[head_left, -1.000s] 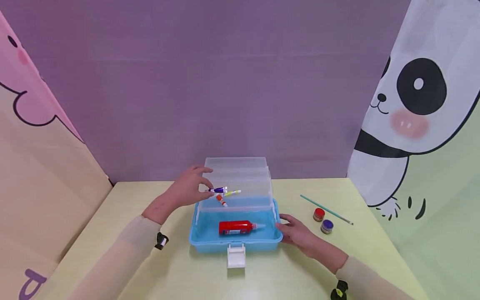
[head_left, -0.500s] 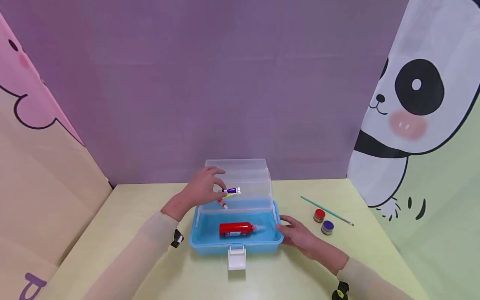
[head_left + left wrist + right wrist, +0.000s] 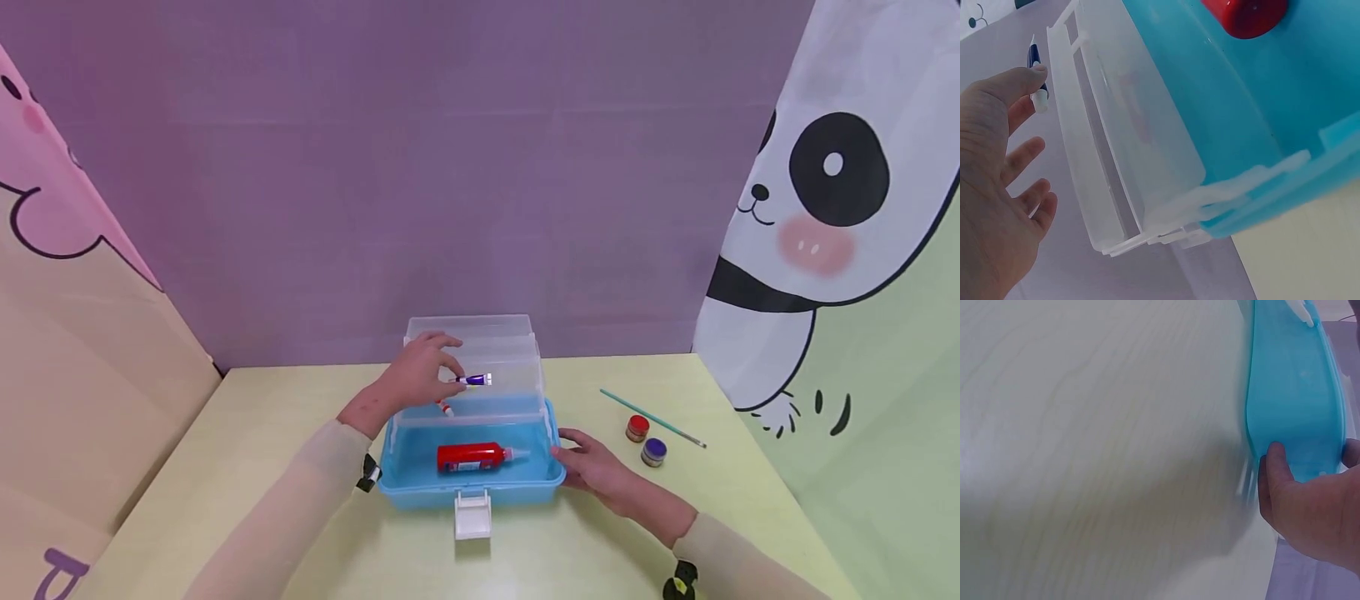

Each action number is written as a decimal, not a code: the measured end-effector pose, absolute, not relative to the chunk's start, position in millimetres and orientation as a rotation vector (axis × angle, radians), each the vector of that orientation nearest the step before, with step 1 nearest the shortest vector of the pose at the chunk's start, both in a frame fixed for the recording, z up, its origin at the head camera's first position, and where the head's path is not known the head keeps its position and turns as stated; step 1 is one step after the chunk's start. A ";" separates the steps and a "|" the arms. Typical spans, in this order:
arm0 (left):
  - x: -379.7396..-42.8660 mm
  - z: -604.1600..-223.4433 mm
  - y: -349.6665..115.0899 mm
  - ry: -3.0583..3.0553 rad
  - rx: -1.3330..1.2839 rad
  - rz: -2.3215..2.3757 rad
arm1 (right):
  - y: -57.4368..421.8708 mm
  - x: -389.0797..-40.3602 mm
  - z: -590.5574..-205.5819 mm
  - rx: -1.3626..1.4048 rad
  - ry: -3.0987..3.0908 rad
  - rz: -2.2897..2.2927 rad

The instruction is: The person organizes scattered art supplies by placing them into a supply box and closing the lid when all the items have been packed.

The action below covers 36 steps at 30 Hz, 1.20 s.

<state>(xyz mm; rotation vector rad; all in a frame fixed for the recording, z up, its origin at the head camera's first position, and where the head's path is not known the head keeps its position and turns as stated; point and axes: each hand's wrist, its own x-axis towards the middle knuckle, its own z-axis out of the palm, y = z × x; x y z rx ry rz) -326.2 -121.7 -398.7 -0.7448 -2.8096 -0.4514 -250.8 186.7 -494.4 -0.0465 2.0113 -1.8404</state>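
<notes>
My left hand (image 3: 420, 375) pinches a small purple paint tube (image 3: 477, 380) between thumb and forefinger, its other fingers spread apart. In the left wrist view the tube (image 3: 1036, 59) shows a white cap. It is held over the clear tiered trays (image 3: 502, 354) of a blue plastic box (image 3: 420, 497). One tray has a small orange-and-white tube (image 3: 445, 408) in it. A red squeeze bottle (image 3: 469, 456) with a clear nozzle lies in the box bottom. My right hand (image 3: 596, 475) grips the box's right end, fingers against the outer wall in the right wrist view.
Right of the box, a red paint jar (image 3: 637, 428) and a purple paint jar (image 3: 654, 452) stand on the pale table (image 3: 322, 550). A thin teal paintbrush (image 3: 648, 417) lies behind them. The white latch (image 3: 473, 515) hangs at the box front. A purple wall rises behind the table.
My left hand has carried the purple paint tube to the right over the trays. The yellow tube seen there earlier is now mostly covered. My right hand stays on the box.
</notes>
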 end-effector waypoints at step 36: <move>-284.7 -420.7 -151.9 -2.708 -0.559 -0.648 | 189.0 -252.5 -494.0 -0.071 1.983 -1.839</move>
